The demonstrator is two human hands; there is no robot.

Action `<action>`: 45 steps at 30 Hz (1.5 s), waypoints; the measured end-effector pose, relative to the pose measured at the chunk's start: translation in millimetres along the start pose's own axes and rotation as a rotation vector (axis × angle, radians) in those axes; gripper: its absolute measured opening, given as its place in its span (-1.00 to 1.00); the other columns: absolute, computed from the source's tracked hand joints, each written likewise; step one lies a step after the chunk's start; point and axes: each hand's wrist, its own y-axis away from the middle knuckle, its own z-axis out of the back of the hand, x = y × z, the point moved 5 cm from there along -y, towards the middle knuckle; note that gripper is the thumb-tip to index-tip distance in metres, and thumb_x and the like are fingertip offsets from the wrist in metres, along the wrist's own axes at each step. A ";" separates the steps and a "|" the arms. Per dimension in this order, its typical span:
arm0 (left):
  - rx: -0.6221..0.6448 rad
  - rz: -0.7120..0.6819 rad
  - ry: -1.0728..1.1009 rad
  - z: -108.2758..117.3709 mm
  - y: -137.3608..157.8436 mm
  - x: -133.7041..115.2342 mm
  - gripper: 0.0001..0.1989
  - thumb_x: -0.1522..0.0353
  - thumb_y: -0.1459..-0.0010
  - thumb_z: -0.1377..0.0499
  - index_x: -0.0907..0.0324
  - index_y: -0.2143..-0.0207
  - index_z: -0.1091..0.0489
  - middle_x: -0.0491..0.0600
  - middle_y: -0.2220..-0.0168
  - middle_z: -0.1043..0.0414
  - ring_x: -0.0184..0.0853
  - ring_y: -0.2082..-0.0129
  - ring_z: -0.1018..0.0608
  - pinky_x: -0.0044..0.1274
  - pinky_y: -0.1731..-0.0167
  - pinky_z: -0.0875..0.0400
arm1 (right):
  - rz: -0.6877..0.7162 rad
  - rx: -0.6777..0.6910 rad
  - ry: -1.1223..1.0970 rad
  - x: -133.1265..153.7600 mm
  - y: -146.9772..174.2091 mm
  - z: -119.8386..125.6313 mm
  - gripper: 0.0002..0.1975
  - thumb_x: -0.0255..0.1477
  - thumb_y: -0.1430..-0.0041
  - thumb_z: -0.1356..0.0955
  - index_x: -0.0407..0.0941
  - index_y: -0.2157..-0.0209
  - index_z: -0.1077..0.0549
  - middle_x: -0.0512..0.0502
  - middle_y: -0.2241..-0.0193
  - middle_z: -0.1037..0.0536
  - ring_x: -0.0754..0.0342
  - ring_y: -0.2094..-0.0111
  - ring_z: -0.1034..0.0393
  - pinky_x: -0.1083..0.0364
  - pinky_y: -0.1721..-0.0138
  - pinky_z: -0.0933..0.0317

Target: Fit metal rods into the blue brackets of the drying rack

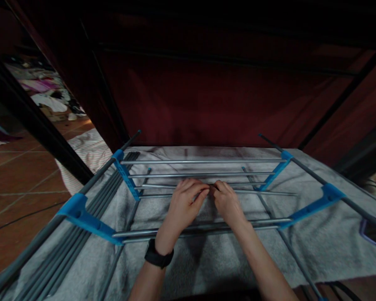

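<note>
A rack frame of grey tubes and blue plastic brackets (94,221) stands in front of me, with silver crossbars (203,161) running between its sides. My left hand (184,202) wears a black wristband (158,254) and pinches a thin metal rod (266,192) near the middle of the frame. Close beside it, my right hand (227,202) is closed around the same rod. The rod's right end sticks out past the lower right bracket, apparently free. My fingers hide its middle, where something dark shows between the fingertips.
Several loose grey tubes (81,234) lie along the left side on a grey cloth (341,242). A dark red wooden panel (200,104) closes off the back. A purple-edged flat object (374,234) lies at right. Clothes (50,94) are heaped on the tiled floor (15,175).
</note>
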 end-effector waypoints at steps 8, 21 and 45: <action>0.234 -0.021 -0.448 -19.7 9.1 23.2 -0.62 0.47 -0.28 -0.06 0.11 -0.13 -0.31 0.00 0.08 -0.51 -0.23 0.10 -0.51 -0.34 0.04 -0.29 | 0.048 0.026 0.004 14.3 0.4 -0.7 -0.74 -0.49 -0.31 -0.22 -0.03 0.06 -0.46 -0.11 0.23 -0.45 0.00 0.18 -0.30 0.03 0.10 -0.19; 0.202 0.044 -0.503 4.3 10.8 53.6 -0.75 0.38 -0.31 -0.06 0.10 0.03 -0.45 0.02 0.17 -0.52 -0.22 0.17 -0.53 -0.37 0.12 -0.30 | -0.062 -0.038 0.003 -29.7 5.0 8.5 -0.65 -0.56 -0.27 -0.22 -0.06 -0.02 -0.46 -0.12 0.23 -0.50 0.00 0.17 -0.35 -0.02 0.01 -0.14; 0.289 0.055 -0.416 -18.5 12.8 42.2 -0.73 0.41 -0.25 -0.13 0.10 0.00 -0.43 0.00 0.11 -0.51 -0.22 0.11 -0.52 -0.38 0.03 -0.34 | -0.068 -0.003 -0.068 -39.6 11.4 -0.3 -0.77 -0.50 -0.28 -0.23 -0.06 0.12 -0.48 -0.10 0.21 -0.53 0.02 0.15 -0.39 -0.06 -0.12 -0.02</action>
